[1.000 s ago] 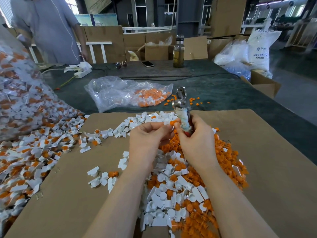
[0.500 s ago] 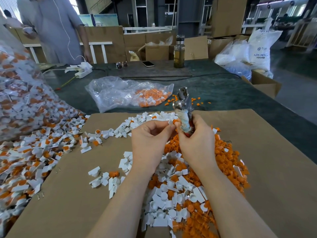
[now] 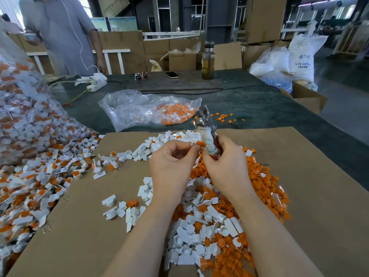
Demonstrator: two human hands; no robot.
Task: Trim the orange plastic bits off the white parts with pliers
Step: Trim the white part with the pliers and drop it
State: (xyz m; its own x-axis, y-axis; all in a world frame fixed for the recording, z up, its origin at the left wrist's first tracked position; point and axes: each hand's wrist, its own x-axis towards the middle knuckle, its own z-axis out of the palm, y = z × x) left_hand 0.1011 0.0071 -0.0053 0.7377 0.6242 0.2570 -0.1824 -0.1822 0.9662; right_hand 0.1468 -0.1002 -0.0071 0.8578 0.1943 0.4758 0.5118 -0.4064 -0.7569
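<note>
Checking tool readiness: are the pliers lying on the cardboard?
No, the right hand grips the pliers upright above the cardboard.

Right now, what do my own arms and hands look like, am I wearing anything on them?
Both forearms are bare as far as the frame shows: no sleeves, gloves, watch or bracelet. The left hand and right hand show no rings or markings on the fingers, and the nails that show look short. No cables or straps run along either arm.

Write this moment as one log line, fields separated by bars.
left hand: pinches white part with orange bit | right hand: grips pliers, head up | cut: not yet
</note>
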